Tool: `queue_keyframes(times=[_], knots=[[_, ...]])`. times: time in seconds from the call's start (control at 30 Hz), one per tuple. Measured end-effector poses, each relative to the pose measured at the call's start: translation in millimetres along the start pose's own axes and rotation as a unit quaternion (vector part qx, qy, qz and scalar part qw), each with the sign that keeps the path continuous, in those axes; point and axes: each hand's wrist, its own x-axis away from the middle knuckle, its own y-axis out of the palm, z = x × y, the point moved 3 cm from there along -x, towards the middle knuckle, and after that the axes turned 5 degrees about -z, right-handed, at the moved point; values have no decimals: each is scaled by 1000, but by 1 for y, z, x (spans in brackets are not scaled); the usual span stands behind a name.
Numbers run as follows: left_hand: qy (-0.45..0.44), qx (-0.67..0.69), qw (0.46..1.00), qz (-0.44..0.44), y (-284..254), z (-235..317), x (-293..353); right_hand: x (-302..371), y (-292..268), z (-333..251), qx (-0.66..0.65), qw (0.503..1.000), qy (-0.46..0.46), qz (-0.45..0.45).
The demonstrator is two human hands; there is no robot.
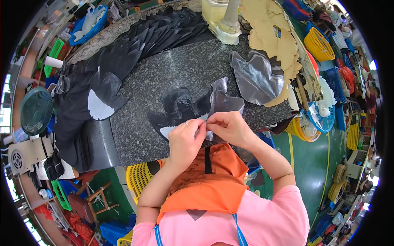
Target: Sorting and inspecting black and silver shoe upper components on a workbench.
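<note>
From the head view, the worktop [184, 69] is hemmed in: overlapping black pieces [164, 33] fan along its far edge and sweep down the left side, where a piece with a white patch [100, 105] lies on the pile's inner side. At the far edge a pale pot [223, 30] with a grey cone stands beside tan sheets [266, 24] that run down toward the right edge, and glossy grey pieces [257, 78] lie stacked just inside them.

Down at the near edge, right of its middle, here's the black workpiece [178, 106], a jagged white strip along its near side and a glossy grey flap [223, 103] rising at its right. Left hand [184, 139] and right hand [230, 128] are tip to tip on it, each grip a thumb-and-finger pinch at the workpiece's near side!

Speckled stone shows between workpiece and far pile, and again toward the near left corner; the orange apron [205, 188] crowds the near edge right behind the hands.

Fingers cover the pinched spot, so which layer each holds can't be told, nor whether flap and black part are joined. The lowest stacked glossy pieces are hidden.
</note>
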Motion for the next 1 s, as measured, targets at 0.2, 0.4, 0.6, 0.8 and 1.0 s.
queue_keyframes(times=[0.2,0.4,0.6,0.8,1.0], knots=[[-263,517,814,30,13,-21,3,-4,10,5,-223,974,22,-27],[-162,206,958,112,-3,-19,10,-5,23,0,-121,992,-25,38],[-230,502,826,109,-21,-43,9,3,23,7,132,966,-150,161],[-38,171,955,239,-18,-2,-10,0,52,-19,64,922,-245,293],[-182,481,828,225,-20,-21,-10,0,25,8,33,940,-113,321]])
